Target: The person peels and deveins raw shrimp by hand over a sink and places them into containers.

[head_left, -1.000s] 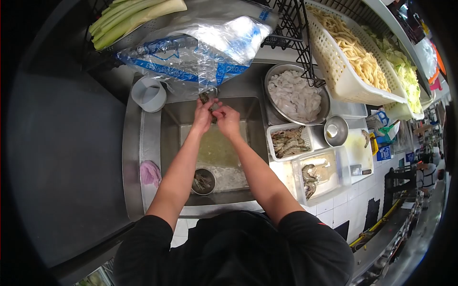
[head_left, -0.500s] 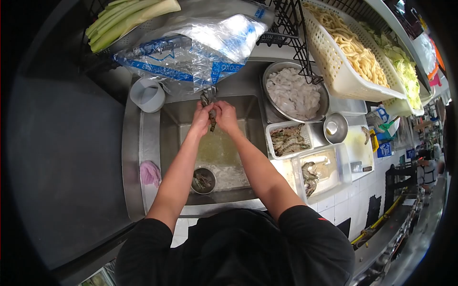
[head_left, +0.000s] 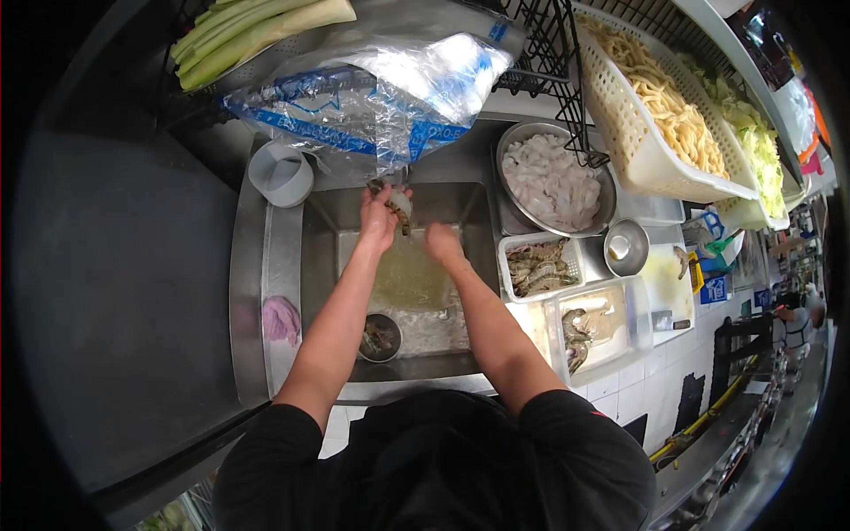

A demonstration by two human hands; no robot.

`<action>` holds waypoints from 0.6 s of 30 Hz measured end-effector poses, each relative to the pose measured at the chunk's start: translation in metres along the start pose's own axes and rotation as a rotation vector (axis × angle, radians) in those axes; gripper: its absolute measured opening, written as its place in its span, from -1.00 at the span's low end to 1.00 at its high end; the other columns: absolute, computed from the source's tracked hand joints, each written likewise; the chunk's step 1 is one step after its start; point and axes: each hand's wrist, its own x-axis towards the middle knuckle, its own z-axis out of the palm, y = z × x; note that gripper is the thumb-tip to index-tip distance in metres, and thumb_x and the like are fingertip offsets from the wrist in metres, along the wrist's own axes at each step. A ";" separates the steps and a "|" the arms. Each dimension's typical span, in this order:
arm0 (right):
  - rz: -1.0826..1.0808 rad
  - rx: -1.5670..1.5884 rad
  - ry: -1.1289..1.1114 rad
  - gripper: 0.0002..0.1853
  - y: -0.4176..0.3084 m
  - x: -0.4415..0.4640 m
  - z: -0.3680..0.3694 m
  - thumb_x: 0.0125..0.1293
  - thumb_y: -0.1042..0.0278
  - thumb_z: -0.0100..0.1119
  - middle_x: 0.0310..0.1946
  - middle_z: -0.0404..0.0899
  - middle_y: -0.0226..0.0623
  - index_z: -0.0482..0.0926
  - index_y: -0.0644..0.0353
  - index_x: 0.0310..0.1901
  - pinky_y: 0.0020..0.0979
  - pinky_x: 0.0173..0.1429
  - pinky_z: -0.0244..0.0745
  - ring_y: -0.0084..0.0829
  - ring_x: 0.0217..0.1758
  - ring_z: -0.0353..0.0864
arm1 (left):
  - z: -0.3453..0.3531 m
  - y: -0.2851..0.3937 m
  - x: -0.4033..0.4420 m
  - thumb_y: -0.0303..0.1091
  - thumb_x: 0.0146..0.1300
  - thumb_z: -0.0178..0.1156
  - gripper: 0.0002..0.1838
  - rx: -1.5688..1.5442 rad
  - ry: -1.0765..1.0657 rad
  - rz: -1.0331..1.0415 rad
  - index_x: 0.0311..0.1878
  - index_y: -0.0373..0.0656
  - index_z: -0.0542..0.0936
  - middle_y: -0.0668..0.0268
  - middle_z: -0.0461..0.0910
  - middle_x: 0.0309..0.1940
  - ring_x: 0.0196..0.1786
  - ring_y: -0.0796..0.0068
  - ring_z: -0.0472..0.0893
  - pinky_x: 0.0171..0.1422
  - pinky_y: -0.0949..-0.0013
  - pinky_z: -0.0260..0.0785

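A partly peeled shrimp [head_left: 400, 205] hangs from my left hand [head_left: 379, 218], which is closed around it at the far end of the sink [head_left: 323, 243]. Pale flesh shows beside its dark striped shell. My right hand [head_left: 443, 243] is lower and to the right, over the sink, apart from the shrimp. Its fingers look curled into a fist, and anything inside them is hidden. Cloudy liquid covers the sink floor, where a small metal bowl [head_left: 381, 338] with dark scraps stands near the front.
On the right are a bowl of peeled shrimp [head_left: 553, 181], a basket of unpeeled shrimp [head_left: 540, 265], a plastic tub [head_left: 611, 323], a metal bowl [head_left: 626, 247] and a noodle basket [head_left: 620, 115]. A plastic bag [head_left: 354, 97] overhangs the sink's back; a pink cloth [head_left: 281, 320] lies left.
My right hand has come away from the shrimp and moved down and right over the sink. The shrimp stays in my left hand, now showing more pale flesh.
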 end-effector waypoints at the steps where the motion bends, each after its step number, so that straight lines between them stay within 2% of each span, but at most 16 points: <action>1: 0.042 -0.223 -0.431 -0.72 0.023 0.004 0.016 0.20 0.62 0.09 -0.13 0.59 0.05 0.54 0.29 -0.03 0.03 0.04 0.49 0.12 -0.03 0.58 | 0.002 0.002 0.001 -0.38 0.47 0.07 -0.75 -0.054 -0.028 -0.011 0.12 -0.12 0.31 0.13 0.58 -0.10 -0.05 0.15 0.66 -0.03 0.19 0.57; 3: -0.004 -0.248 -0.420 -0.69 0.031 -0.015 0.011 0.20 0.60 0.11 -0.06 0.58 0.06 0.53 0.27 0.01 0.02 0.08 0.49 0.11 0.01 0.57 | -0.002 0.005 0.009 -0.40 0.47 0.05 -0.78 -0.106 -0.064 -0.026 0.10 -0.18 0.33 0.08 0.59 -0.10 -0.02 0.10 0.66 0.01 0.17 0.57; 5: -0.050 -0.271 -0.409 -0.65 0.021 -0.022 -0.005 0.20 0.58 0.13 0.00 0.57 0.07 0.53 0.26 0.05 0.00 0.12 0.49 0.09 0.05 0.57 | -0.017 0.005 0.023 -0.44 0.48 -0.02 -0.80 0.096 -0.221 -0.268 0.07 -0.31 0.38 0.06 0.58 -0.10 -0.07 0.13 0.66 0.00 0.19 0.58; 6: -0.004 -0.044 -0.127 -0.62 0.004 -0.024 -0.022 0.20 0.54 0.17 0.07 0.56 0.06 0.52 0.25 0.09 -0.04 0.20 0.45 0.08 0.14 0.54 | -0.019 0.006 0.023 -0.44 0.48 -0.02 -0.80 0.096 -0.222 -0.270 0.07 -0.31 0.38 0.06 0.58 -0.10 -0.07 0.13 0.66 0.00 0.19 0.58; 7: 0.042 0.183 0.153 -0.58 -0.011 -0.025 -0.040 0.19 0.50 0.21 0.13 0.55 0.05 0.52 0.24 0.13 -0.09 0.28 0.41 0.07 0.22 0.51 | -0.020 0.007 0.022 -0.42 0.48 -0.01 -0.79 0.226 -0.284 -0.330 0.05 -0.34 0.42 0.08 0.60 -0.14 -0.15 0.20 0.66 -0.09 0.24 0.58; 8: -0.057 0.265 0.233 -0.57 -0.027 -0.025 -0.062 0.20 0.49 0.22 0.18 0.51 0.03 0.53 0.21 0.15 -0.10 0.33 0.36 0.05 0.29 0.45 | -0.022 0.009 0.020 -0.40 0.48 0.00 -0.78 0.358 -0.343 -0.393 0.03 -0.38 0.45 0.09 0.61 -0.17 -0.24 0.27 0.67 -0.18 0.30 0.59; 9: -0.153 0.348 0.313 -0.56 -0.037 -0.022 -0.081 0.22 0.48 0.22 0.24 0.47 0.01 0.53 0.19 0.17 -0.12 0.38 0.30 0.03 0.36 0.39 | -0.021 0.012 0.016 -0.40 0.48 0.00 -0.78 0.362 -0.341 -0.402 0.03 -0.38 0.45 0.09 0.61 -0.17 -0.24 0.27 0.67 -0.18 0.30 0.59; 10: -0.144 0.352 0.314 -0.56 -0.038 -0.017 -0.089 0.22 0.48 0.22 0.24 0.47 0.01 0.53 0.19 0.17 -0.12 0.38 0.30 0.03 0.36 0.39 | -0.017 0.017 0.011 -0.40 0.48 0.01 -0.78 0.491 -0.391 -0.421 0.03 -0.37 0.47 0.11 0.63 -0.22 -0.30 0.34 0.65 -0.26 0.37 0.55; 11: -0.231 0.370 0.211 -0.58 -0.039 -0.013 -0.098 0.22 0.52 0.21 0.26 0.45 -0.01 0.54 0.16 0.16 -0.09 0.41 0.24 0.00 0.38 0.33 | -0.011 0.022 0.008 -0.39 0.48 0.02 -0.78 0.620 -0.444 -0.435 0.03 -0.36 0.48 0.14 0.65 -0.27 -0.36 0.42 0.64 -0.34 0.43 0.51; 12: -0.320 0.385 0.107 -0.58 -0.035 -0.006 -0.103 0.23 0.56 0.19 0.29 0.42 -0.02 0.55 0.13 0.15 -0.06 0.44 0.18 -0.02 0.41 0.28 | -0.008 0.025 0.006 -0.39 0.48 0.02 -0.78 0.623 -0.449 -0.438 0.03 -0.36 0.48 0.14 0.65 -0.27 -0.36 0.42 0.64 -0.34 0.43 0.51; 13: -0.419 0.318 0.100 -0.63 -0.034 -0.001 -0.105 0.29 0.55 0.21 0.21 0.50 -0.08 0.55 0.19 0.13 -0.14 0.30 0.38 -0.12 0.29 0.46 | -0.005 0.029 0.003 -0.38 0.48 0.04 -0.78 0.764 -0.433 -0.391 0.02 -0.34 0.50 0.17 0.66 -0.29 -0.40 0.49 0.61 -0.39 0.47 0.45; 14: -0.419 0.318 0.102 -0.63 -0.033 -0.001 -0.105 0.29 0.55 0.21 0.21 0.50 -0.08 0.55 0.19 0.13 -0.14 0.30 0.38 -0.12 0.29 0.46 | -0.003 0.033 0.002 -0.37 0.48 0.05 -0.78 0.904 -0.414 -0.339 0.01 -0.33 0.51 0.20 0.67 -0.31 -0.44 0.55 0.58 -0.44 0.51 0.39; 16: -0.084 1.050 -0.265 -0.70 -0.038 0.001 -0.105 0.39 0.57 0.13 0.10 0.57 -0.14 0.53 0.29 0.14 -0.29 0.15 0.56 -0.28 0.09 0.62 | -0.010 0.034 0.008 -0.40 0.46 0.07 -0.80 0.817 -0.391 -0.336 -0.01 -0.33 0.51 0.21 0.67 -0.31 -0.44 0.58 0.56 -0.45 0.52 0.37; 18: -0.074 1.125 -0.235 -0.71 -0.047 -0.002 -0.096 0.42 0.59 0.09 0.06 0.58 -0.16 0.51 0.34 0.15 -0.34 0.10 0.59 -0.34 0.03 0.65 | -0.014 0.037 0.013 -0.43 0.43 0.08 -0.82 0.731 -0.364 -0.334 -0.02 -0.33 0.50 0.22 0.66 -0.32 -0.45 0.60 0.54 -0.46 0.52 0.34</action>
